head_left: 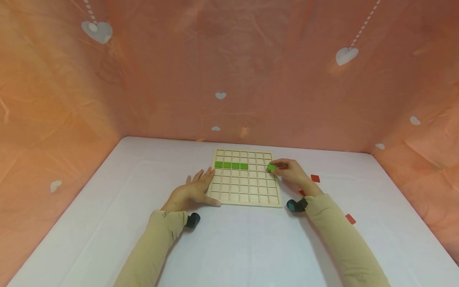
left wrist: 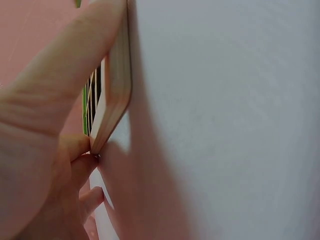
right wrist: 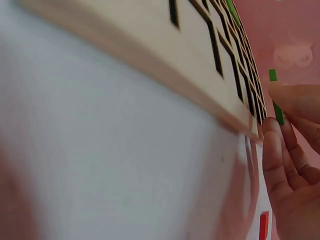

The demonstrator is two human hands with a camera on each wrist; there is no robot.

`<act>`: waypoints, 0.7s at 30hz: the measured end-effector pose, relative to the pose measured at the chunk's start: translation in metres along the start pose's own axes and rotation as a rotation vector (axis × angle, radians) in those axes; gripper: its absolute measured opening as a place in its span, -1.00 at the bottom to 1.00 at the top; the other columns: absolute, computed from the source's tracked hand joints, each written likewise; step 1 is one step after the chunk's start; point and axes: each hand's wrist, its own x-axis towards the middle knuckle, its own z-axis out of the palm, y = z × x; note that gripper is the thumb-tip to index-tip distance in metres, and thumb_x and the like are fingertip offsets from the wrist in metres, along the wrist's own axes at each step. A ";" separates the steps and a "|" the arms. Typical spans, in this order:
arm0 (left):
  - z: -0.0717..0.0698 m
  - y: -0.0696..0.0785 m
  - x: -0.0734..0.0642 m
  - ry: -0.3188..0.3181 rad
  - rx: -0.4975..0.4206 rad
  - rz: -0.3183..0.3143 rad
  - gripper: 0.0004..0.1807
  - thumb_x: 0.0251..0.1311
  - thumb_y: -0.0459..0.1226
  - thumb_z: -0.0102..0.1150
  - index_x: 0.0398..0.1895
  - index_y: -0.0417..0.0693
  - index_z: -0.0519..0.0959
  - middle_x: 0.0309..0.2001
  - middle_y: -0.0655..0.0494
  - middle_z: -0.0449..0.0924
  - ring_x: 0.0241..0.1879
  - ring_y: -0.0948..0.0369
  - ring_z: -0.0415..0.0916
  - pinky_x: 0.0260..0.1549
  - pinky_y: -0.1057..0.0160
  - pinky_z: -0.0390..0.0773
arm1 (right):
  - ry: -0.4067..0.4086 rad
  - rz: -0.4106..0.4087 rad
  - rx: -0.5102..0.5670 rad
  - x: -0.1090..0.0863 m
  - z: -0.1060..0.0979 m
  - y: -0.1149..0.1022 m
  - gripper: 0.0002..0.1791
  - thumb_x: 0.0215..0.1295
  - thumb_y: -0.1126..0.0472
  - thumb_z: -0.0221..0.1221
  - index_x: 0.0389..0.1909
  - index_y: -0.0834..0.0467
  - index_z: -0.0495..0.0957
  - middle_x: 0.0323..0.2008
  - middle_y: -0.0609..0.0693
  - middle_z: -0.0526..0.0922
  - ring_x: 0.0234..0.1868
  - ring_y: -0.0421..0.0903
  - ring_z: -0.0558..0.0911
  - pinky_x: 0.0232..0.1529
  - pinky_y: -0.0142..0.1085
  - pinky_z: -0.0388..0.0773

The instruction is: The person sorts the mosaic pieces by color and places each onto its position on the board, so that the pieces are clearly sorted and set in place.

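A pale wooden grid board [head_left: 244,188] lies on the white table, with several green square tiles [head_left: 227,165] side by side in one row from its left edge. My left hand [head_left: 195,191] rests at the board's near left corner, fingers spread and fairly straight. Its thumb [left wrist: 75,60] runs along the near edge, while fingertips touch the left side. Over the right edge of the board, my right hand [head_left: 292,174] pinches another green tile [head_left: 271,168] between thumb and fingers. From the right wrist, that tile [right wrist: 273,75] appears edge-on, raised above the board.
Red tiles lie right of the board: one [head_left: 315,178] beyond the right wrist, one [head_left: 302,192] partly hidden under it, and one [head_left: 350,219] beside the right sleeve. Dark wrist devices [head_left: 297,205] sit at both cuffs. Orange cloth walls [head_left: 251,79] with hearts surround the table.
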 end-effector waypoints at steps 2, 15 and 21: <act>0.000 -0.001 0.001 0.003 0.004 0.001 0.25 -0.02 0.06 0.40 0.53 -0.17 -0.25 0.55 -0.05 -0.37 0.52 -0.10 -0.44 0.40 -0.24 -0.42 | -0.003 -0.002 0.012 0.001 0.003 -0.002 -0.55 0.22 0.26 0.24 0.13 0.30 0.51 0.04 0.25 0.61 0.05 0.08 0.56 0.00 -0.29 0.45; 0.003 -0.001 0.000 0.016 -0.019 0.006 0.25 -0.03 0.04 0.41 0.53 -0.17 -0.23 0.55 -0.04 -0.35 0.52 -0.10 -0.44 0.39 -0.24 -0.44 | -0.031 -0.049 0.036 0.014 0.020 -0.013 -0.60 0.24 0.32 0.21 0.11 0.32 0.53 0.01 0.28 0.61 -0.01 0.08 0.58 -0.03 -0.32 0.47; 0.002 -0.002 0.001 0.014 -0.017 0.000 0.25 -0.03 0.04 0.41 0.53 -0.16 -0.23 0.56 -0.03 -0.36 0.52 -0.08 -0.45 0.40 -0.23 -0.45 | -0.045 -0.043 0.030 0.019 0.027 -0.018 -0.59 0.25 0.31 0.22 0.13 0.30 0.53 0.00 0.27 0.61 0.04 0.10 0.57 -0.10 -0.40 0.44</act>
